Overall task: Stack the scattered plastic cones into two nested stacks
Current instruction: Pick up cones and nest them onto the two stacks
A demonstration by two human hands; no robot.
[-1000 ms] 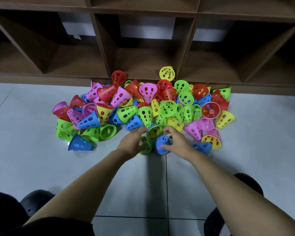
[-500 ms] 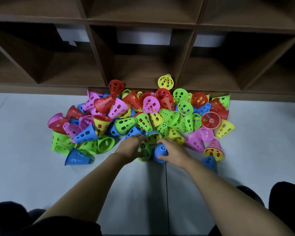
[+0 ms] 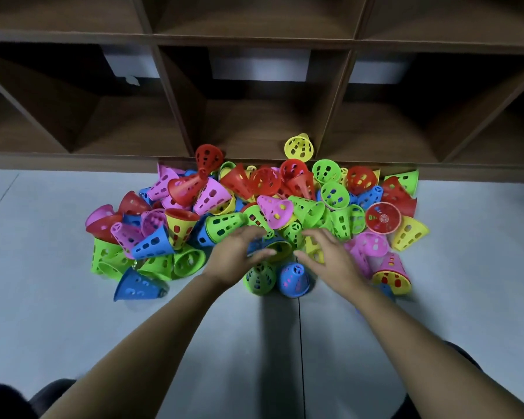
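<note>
- Pale grey tiled floor (image 3: 58,313) carries a heap of perforated plastic cones (image 3: 309,207), piled against the foot of the wooden shelf unit (image 3: 73,163)
- An upright green cone (image 3: 259,278) and upright blue cone (image 3: 294,279) stand side by side at the heap's near edge
- A tipped blue cone (image 3: 138,287) lies at the near left
- A yellow cone (image 3: 298,148) lies on the shelf unit's bottom board

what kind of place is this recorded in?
Likely an indoor playroom or storage room; hard to say which. Cues: a pale tiled floor, a low wooden cubby shelf standing on it, and a heap of coloured perforated plastic cones lying on the floor against the shelf.
</note>
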